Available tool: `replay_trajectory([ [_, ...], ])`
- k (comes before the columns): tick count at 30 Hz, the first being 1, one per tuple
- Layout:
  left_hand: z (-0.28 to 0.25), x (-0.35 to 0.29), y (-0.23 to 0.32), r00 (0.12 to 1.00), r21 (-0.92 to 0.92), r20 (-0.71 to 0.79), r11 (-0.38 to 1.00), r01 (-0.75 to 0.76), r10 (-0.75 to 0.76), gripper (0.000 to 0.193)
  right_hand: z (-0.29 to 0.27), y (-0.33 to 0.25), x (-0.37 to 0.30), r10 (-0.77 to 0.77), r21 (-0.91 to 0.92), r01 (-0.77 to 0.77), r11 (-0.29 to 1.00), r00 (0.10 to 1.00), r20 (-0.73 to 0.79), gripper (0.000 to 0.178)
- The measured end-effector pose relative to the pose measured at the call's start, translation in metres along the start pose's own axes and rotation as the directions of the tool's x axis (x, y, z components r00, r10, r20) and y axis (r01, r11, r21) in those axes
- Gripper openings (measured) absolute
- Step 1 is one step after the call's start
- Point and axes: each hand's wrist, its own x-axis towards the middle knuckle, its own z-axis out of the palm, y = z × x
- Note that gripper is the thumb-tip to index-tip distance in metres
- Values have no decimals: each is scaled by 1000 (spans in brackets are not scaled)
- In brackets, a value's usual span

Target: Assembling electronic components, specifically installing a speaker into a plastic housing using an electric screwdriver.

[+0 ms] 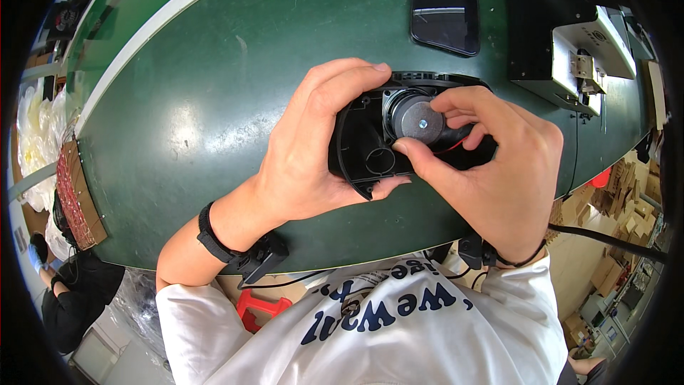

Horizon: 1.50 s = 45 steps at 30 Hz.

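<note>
My left hand [306,139] is wrapped round the left end of a black plastic speaker housing [362,139], its open inside facing up. Inside the housing sits a round speaker driver [415,118] with a dark grey magnet back and a small screw-like silver centre. My right hand [495,153] pinches the driver between thumb and fingers at its right side. A red wire [450,147] runs from beside the driver under my right fingers. A round black tube opening [380,161] lies in the housing near my left thumb. The housing is held above the green table.
A dark phone [445,7] lies on the green table [192,135] beyond the housing. At the right stands a black and silver machine [570,50]. A box of red wires [78,196] sits at the left edge. A red stool [260,309] is below; another person [78,299] is at far left.
</note>
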Motion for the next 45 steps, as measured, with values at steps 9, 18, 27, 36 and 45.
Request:
replay_trajectory([
  [9,-1,1,1,1000,19,6,1000,-4,4,102,0,1,0,-2,2,2,1000,1000,-1,34],
  [18,-2,-1,3,999,-2,29,999,47,-47,105,-4,0,-2,8,44,-9,999,1000,25,33],
  [27,-3,1,4,990,-16,71,992,127,-125,110,-58,32,-1,65,259,37,965,926,-372,21],
  [36,-2,8,10,994,23,34,994,105,-106,91,-89,25,38,-271,862,497,97,847,-458,60],
  [45,-4,9,31,999,342,45,939,-29,15,51,-131,-5,77,-294,797,504,333,859,-420,42],
])
